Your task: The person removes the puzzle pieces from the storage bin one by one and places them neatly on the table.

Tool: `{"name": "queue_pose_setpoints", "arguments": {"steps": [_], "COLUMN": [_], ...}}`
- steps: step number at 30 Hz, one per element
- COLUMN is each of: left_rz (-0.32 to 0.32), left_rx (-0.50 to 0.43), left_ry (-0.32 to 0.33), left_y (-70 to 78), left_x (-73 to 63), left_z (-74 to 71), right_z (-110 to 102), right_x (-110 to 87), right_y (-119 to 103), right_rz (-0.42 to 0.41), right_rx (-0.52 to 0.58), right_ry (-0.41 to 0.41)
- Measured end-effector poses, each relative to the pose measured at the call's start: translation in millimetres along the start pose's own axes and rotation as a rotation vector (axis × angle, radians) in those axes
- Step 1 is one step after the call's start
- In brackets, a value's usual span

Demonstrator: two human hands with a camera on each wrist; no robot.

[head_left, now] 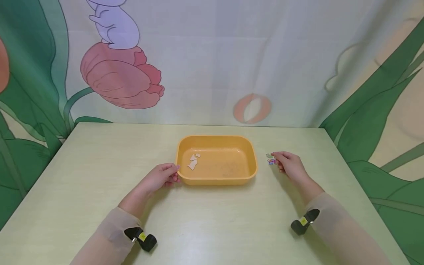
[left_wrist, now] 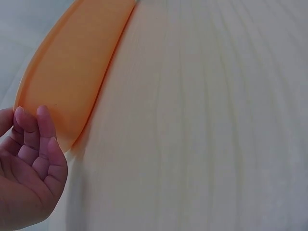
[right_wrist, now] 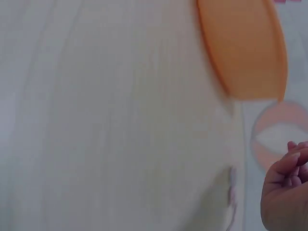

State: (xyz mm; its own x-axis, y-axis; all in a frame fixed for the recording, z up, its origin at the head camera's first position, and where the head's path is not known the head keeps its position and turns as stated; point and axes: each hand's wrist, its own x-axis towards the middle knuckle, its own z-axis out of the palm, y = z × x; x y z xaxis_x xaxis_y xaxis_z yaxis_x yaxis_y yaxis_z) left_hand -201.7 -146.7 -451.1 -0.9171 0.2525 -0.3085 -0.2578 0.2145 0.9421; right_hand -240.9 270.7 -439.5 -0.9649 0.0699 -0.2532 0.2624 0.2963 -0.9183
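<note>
A yellow plastic tray stands on the table, with several small pale, irregular flat pieces in its left part. My left hand pinches the tray's front-left corner, thumb at the rim and fingertips against the outer wall in the left wrist view. To the right of the tray, my right hand is at a few small, thin, multicoloured pieces, its fingertips bent together. In the right wrist view those pieces look apart from the right hand. Whether the fingers hold one is unclear.
The pale wood-grain table ends at a printed curtain behind the tray. Small black cameras are worn on both wrists, over light sleeves.
</note>
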Motion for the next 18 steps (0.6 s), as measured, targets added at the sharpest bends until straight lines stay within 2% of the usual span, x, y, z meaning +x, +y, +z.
{"name": "queue_pose_setpoints", "arguments": {"steps": [4, 10, 18], "left_rz": [0.010, -0.001, -0.004], "left_rx": [-0.010, -0.005, 0.005], "left_ry": [-0.015, -0.023, -0.013], "left_y": [1.9, 4.5, 1.3], "left_x": [-0.8, -2.4, -0.2], "left_z": [-1.3, -1.6, -1.2], "right_z": [23, 58, 96], "right_x": [-4.8, -6.4, 1.5], "right_y": [-24, -53, -68], "right_rz": [-0.074, -0.105, -0.107], "right_rx": [0.082, 0.164, 0.247], "right_ry": [-0.103, -0.236, -0.317]}}
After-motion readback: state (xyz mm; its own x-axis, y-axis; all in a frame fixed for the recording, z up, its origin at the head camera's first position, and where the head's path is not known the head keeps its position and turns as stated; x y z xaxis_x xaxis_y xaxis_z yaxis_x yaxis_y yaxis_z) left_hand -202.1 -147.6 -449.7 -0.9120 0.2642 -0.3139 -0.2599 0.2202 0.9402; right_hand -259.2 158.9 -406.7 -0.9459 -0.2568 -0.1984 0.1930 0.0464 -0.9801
